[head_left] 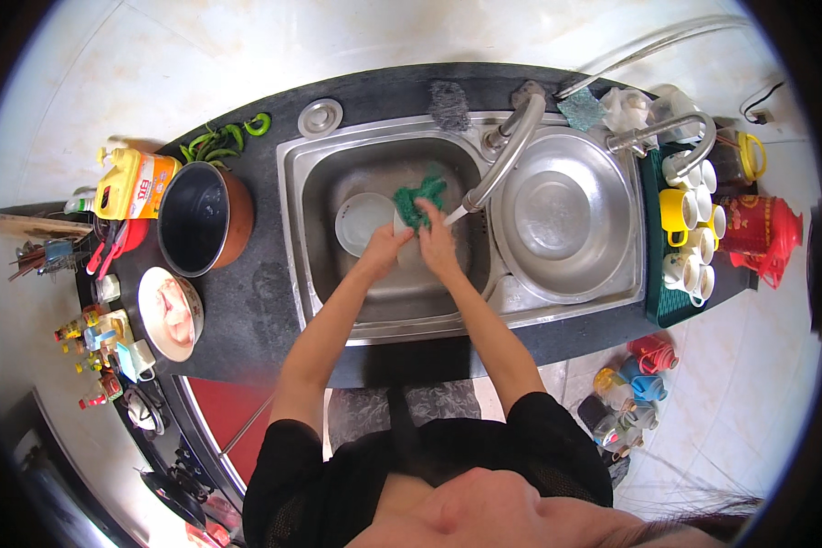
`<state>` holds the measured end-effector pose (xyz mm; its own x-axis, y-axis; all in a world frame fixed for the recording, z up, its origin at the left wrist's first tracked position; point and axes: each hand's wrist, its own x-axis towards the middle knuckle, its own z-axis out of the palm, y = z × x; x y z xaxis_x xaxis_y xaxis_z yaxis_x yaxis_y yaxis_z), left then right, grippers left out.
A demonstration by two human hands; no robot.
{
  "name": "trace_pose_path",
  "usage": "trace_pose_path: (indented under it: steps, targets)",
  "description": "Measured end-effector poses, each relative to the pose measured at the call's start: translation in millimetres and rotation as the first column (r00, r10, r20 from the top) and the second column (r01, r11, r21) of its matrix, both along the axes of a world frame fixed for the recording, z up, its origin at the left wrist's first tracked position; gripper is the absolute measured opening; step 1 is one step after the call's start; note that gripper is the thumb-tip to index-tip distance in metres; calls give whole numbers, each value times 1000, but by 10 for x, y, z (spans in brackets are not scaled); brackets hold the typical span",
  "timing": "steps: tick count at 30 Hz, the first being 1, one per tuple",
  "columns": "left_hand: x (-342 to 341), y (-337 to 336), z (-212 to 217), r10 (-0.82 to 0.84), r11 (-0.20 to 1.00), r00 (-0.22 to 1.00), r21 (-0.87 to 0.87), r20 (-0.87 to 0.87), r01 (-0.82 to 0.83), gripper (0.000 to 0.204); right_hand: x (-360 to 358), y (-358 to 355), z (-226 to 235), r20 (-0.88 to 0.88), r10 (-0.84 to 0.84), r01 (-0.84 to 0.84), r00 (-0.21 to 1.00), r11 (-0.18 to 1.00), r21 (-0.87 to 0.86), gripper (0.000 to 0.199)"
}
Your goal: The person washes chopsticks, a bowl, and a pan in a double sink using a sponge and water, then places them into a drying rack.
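Both my hands are over the left basin of the steel sink (388, 310). My right hand (438, 245) is closed on a crumpled green cloth (418, 199), beside the end of the curved faucet (507, 163). Close against it, my left hand (384, 251) is closed too, its fingers at a small white edge beside the cloth. What that edge belongs to is mostly hidden. A white bowl (358, 222) lies in the basin, just left of the cloth and beyond my left hand.
A large steel basin (511, 219) fills the right sink bowl. Right of it, a green tray (654, 274) carries several cups. On the left counter stand a deep pot (239, 219), a bowl of raw meat (152, 320) and green peppers (212, 146). A drain strainer (321, 118) lies behind the sink.
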<state>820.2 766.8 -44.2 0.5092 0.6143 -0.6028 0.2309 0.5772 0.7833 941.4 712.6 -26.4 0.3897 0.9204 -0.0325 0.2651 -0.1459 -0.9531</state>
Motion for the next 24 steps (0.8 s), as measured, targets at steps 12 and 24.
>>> trace_pose_path:
  steps: [12,24]
  targets:
    - [16,-21,368,-297,943,945,-115,139,314,30,444,336,-537,-321,-25,-68,947,958,-277,29]
    - [452,120,-82,381,905,874,-317,303,-284,24,-370,-270,-456,-273,-379,336,884,922,-191,27]
